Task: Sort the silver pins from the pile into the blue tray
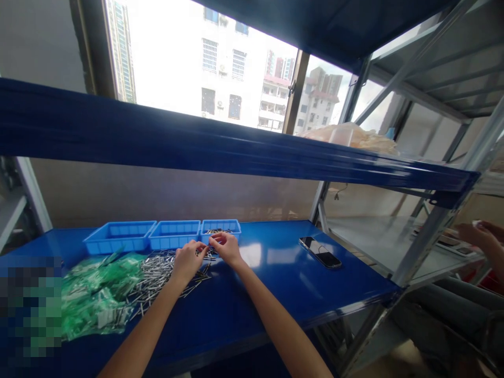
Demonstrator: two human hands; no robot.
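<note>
My left hand [189, 259] and my right hand [226, 248] meet fingertip to fingertip above a pile of thin metal pins [157, 274]. Both are closed in a pinch, and whatever is between the fingers is too small to make out. Darker, brass-toned pieces [205, 270] lie at the pile's right side, below the hands. Just behind my right hand stands a small blue bin [238, 229] with similar little pieces in it. Two more blue bins, a middle one [173, 242] and a larger left one [118, 245], stand in line with it.
Green plastic bags [106, 278] lie left of the pins. A phone [321, 253] rests on the blue shelf [275, 289] to the right. A blue beam [197, 144] crosses above the hands. At far right, another person's hands [478, 235] show over a neighbouring shelf.
</note>
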